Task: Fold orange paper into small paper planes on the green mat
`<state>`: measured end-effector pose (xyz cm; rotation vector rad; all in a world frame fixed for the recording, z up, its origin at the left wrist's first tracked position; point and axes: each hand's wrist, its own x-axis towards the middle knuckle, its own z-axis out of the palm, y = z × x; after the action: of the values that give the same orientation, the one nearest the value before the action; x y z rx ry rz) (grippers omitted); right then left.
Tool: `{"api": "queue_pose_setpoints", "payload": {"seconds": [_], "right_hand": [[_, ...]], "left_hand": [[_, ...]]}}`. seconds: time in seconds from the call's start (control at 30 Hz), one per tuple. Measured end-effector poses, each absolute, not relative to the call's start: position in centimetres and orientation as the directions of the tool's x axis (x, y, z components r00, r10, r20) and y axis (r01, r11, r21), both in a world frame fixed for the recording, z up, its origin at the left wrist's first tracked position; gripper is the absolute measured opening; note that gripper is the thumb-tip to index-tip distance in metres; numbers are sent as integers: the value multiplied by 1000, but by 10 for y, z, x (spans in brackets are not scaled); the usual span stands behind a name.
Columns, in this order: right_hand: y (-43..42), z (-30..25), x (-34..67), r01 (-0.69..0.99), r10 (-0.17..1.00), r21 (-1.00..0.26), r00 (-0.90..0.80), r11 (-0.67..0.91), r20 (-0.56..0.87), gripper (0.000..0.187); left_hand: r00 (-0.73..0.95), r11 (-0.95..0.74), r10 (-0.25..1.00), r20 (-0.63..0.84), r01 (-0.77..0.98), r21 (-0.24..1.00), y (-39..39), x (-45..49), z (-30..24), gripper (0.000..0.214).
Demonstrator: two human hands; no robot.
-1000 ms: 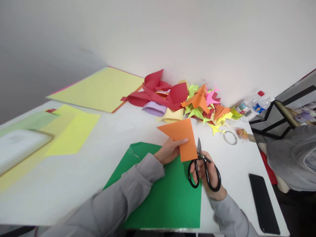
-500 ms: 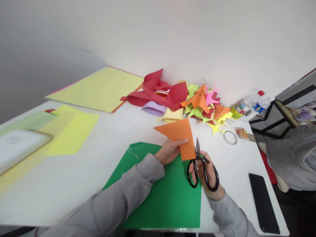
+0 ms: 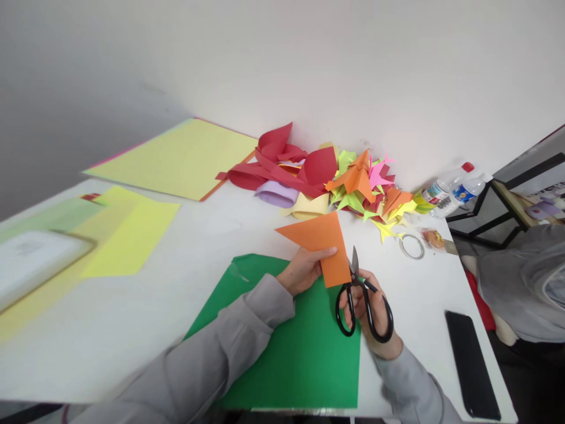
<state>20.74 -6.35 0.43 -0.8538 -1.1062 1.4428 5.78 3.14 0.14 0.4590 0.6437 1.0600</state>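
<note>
Between thumb and fingers, my left hand (image 3: 305,268) pinches a folded piece of orange paper (image 3: 334,259), pointed at its left end. My right hand (image 3: 373,309) has its fingers in the black loop handles of a pair of scissors (image 3: 354,270). The blades point up and stand slightly apart, right at the paper's right edge; part of one blade is hidden behind the paper. Under both hands lies a large green sheet (image 3: 304,347) on the white table (image 3: 212,235).
Red curled paper shapes (image 3: 273,165) and a pile of folded colored paper (image 3: 359,179) lie along the wall. To the right are two bottles (image 3: 459,194), a tape roll (image 3: 412,246) and a black phone (image 3: 472,364). Yellow sheets (image 3: 141,235) lie left. Another person's grey sleeve (image 3: 516,288) is far right.
Almost nothing differs. The scissors in my right hand have shifted very slightly to the right, and the orange paper stays in my left hand.
</note>
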Motion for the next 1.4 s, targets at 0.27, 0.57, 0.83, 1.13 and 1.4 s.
{"api": "queue_pose_setpoints", "payload": {"seconds": [0.27, 0.57, 0.83, 1.13, 1.4], "right_hand": [[-64, 7, 206, -341, 984, -940, -167, -5, 56, 55], [-65, 19, 210, -344, 993, -933, -20, 102, 116, 53], [-62, 18, 211, -395, 996, -917, -42, 60, 83, 44], [-65, 26, 219, -393, 976, -912, -217, -119, -34, 45], [-66, 24, 220, -433, 965, -882, -249, -184, -79, 45]], "left_hand": [[333, 423, 906, -263, -657, 624, 31, 58, 4, 41], [240, 380, 921, -306, -726, 573, 38, 54, 3, 47], [276, 390, 920, -279, -721, 573, 37, 51, 1, 45], [176, 348, 922, -344, -764, 543, 44, 49, 3, 38], [153, 353, 902, -405, -801, 484, 52, 43, -6, 35]]}}
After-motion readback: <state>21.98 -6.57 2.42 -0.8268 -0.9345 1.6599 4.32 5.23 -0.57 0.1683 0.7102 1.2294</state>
